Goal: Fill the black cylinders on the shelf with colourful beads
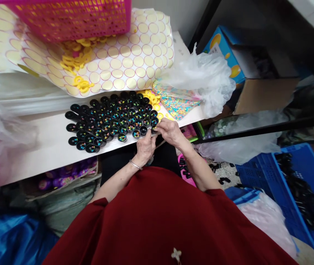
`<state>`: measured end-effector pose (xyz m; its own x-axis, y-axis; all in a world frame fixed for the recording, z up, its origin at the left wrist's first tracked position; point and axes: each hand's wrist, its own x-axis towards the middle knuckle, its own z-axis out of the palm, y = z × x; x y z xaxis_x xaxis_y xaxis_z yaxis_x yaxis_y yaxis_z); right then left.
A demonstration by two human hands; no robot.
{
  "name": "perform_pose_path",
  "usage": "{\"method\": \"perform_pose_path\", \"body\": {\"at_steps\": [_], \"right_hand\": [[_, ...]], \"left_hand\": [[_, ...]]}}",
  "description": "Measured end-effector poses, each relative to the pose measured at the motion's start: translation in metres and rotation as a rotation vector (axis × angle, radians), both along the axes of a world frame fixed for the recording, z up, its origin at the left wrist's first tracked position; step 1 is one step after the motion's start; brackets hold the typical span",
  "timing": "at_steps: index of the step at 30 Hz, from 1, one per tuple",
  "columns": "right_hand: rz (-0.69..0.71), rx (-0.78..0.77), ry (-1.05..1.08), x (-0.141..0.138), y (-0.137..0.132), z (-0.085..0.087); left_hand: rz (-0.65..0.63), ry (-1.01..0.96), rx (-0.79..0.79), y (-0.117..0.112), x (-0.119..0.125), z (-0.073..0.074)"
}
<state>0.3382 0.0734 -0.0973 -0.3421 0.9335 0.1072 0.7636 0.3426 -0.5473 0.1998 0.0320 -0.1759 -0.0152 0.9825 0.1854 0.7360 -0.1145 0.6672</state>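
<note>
Many small black cups stand upright in a packed group at the front of the white table, most with coloured beads in them. My left hand, with a bracelet at the wrist, is at the group's front right edge. Its fingers are curled beside a black cup in which I see no beads. Just to the right, my right hand has its fingertips pinched together over the edge of the end cup. What either hand holds is hidden or too small to make out. Yellow rings lie beyond the right-hand cups.
A plastic bag of pastel beads lies to the right of the cups. Behind them, a pink basket stands on sheets of round stickers. A blue crate of black parts and an open carton are at the right.
</note>
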Motion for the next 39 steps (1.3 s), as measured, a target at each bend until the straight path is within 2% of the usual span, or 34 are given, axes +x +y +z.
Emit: {"method": "perform_pose_path", "body": {"at_steps": [3, 7, 9, 11, 14, 16, 21, 25, 29, 33, 39], "right_hand": [[0.0, 0.069, 0.035, -0.003, -0.004, -0.003], [-0.014, 0.111, 0.232, 0.002, -0.006, -0.01], [-0.1, 0.136, 0.3, 0.008, -0.005, -0.015], [-0.243, 0.157, 0.29, 0.014, -0.003, -0.019], [-0.418, 0.12, 0.158, 0.02, -0.001, -0.021], [-0.457, 0.073, 0.039, 0.022, 0.0, -0.02], [-0.465, 0.055, -0.227, 0.021, 0.008, -0.014], [-0.485, 0.043, -0.321, 0.022, 0.015, -0.008], [-0.498, 0.004, -0.324, 0.024, 0.013, -0.005], [-0.474, -0.029, -0.305, 0.025, 0.005, -0.011], [-0.416, -0.016, -0.135, 0.032, 0.001, -0.02]], "left_hand": [[-0.007, -0.024, 0.009, 0.001, 0.001, -0.002], [-0.01, -0.056, 0.011, 0.001, 0.003, -0.002], [-0.012, -0.068, 0.01, 0.001, 0.003, 0.0], [-0.009, -0.073, 0.014, 0.0, 0.002, 0.001], [-0.004, -0.069, 0.032, 0.0, 0.0, 0.001], [-0.011, -0.064, 0.045, 0.0, -0.001, 0.002], [-0.012, -0.056, 0.077, 0.0, 0.0, 0.006], [-0.017, -0.062, 0.079, -0.002, 0.001, 0.009], [-0.035, -0.081, 0.073, -0.003, -0.001, 0.008], [-0.044, -0.09, 0.089, -0.005, -0.001, 0.004], [-0.056, -0.112, 0.157, -0.011, 0.0, 0.006]]}}
